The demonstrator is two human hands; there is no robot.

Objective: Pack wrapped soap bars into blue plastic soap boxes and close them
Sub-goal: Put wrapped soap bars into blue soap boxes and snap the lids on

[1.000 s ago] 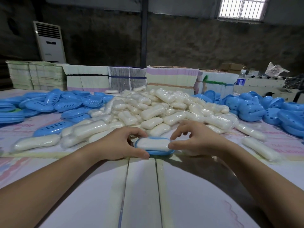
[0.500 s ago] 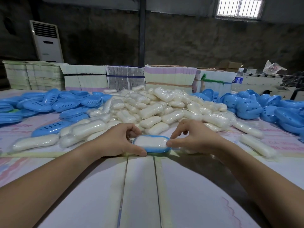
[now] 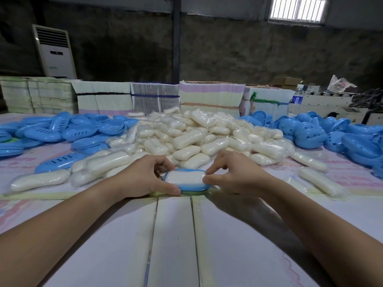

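A wrapped white soap bar (image 3: 185,177) lies in an open blue soap box base (image 3: 193,187) on the table just in front of the soap pile. My left hand (image 3: 145,176) grips the left end of the box, thumb along its near rim, fingers curled over the far side. My right hand (image 3: 234,175) pinches the right end of the soap and box with thumb and fingers. No lid is on this box.
A big heap of wrapped soap bars (image 3: 194,135) fills the middle of the table. Blue slotted lids (image 3: 83,131) lie at the left, blue perforated bases (image 3: 308,133) at the right. Stacked flat cartons (image 3: 209,96) line the far edge. White boards (image 3: 174,241) cover the near table.
Both hands have stayed on the ends of the box with the soap in it. The soap sits a little deeper in the base, and the view has shifted slightly.
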